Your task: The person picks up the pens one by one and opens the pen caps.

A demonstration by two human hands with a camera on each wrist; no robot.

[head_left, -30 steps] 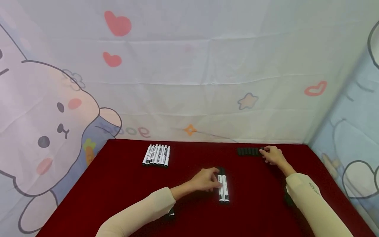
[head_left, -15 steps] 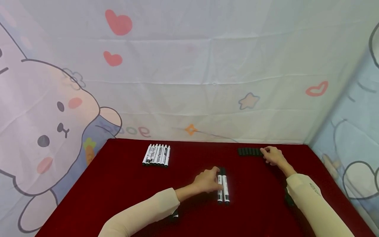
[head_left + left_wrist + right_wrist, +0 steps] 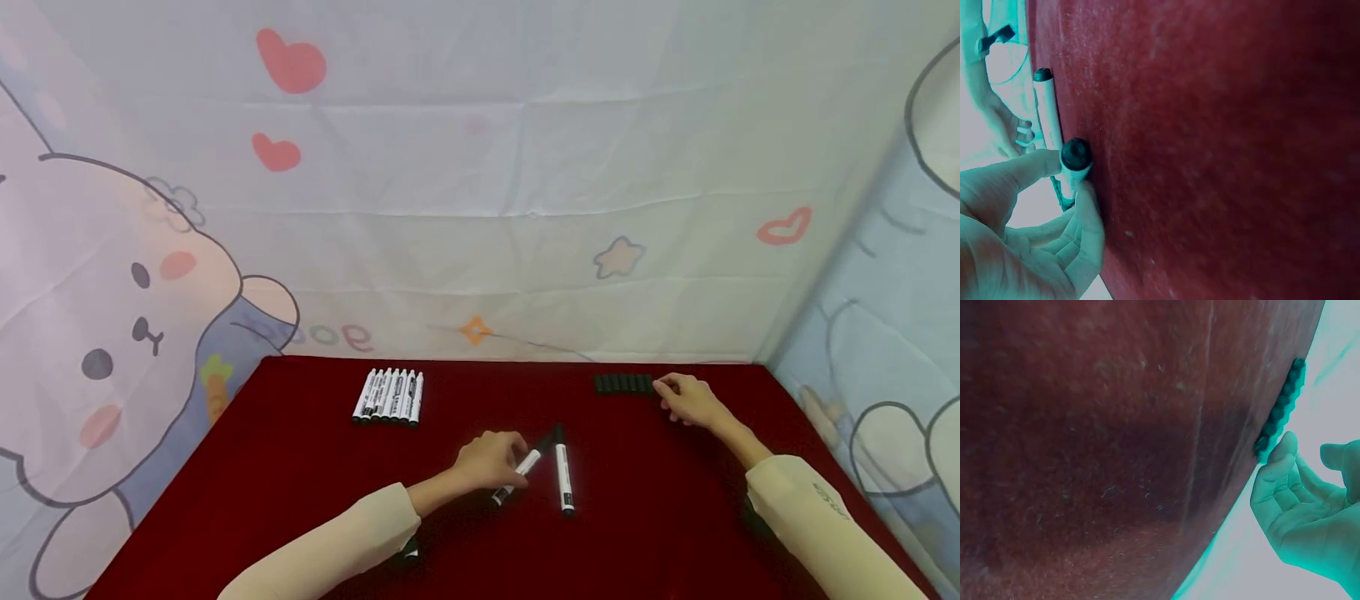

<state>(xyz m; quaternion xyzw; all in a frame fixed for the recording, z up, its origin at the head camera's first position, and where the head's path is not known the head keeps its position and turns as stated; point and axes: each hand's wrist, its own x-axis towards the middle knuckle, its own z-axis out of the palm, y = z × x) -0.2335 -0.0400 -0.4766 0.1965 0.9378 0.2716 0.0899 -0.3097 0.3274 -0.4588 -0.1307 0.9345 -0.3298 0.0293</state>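
Observation:
My left hand [image 3: 487, 461] pinches a white marker [image 3: 1069, 181] with a black cap between thumb and fingers, its black end toward the left wrist camera. In the head view this marker slants, its capped end close to the top of a second capped marker [image 3: 564, 479] lying on the red cloth. At the back right, my right hand [image 3: 690, 402] is beside the right end of a row of black marker caps [image 3: 624, 384]. In the right wrist view its bent fingertips [image 3: 1286, 445] are right at the row's near end, and the thumb stands apart with nothing held.
Several white markers [image 3: 388, 397] without caps lie side by side at the back left of the red cloth [image 3: 637, 533]. A small black-and-white item [image 3: 409, 549] peeks out beside the left sleeve. A printed curtain [image 3: 465, 167] hangs behind the table.
My left hand has taken one of the two capped markers and drawn it left, tilting it away from the other. My right hand stays beside the caps.

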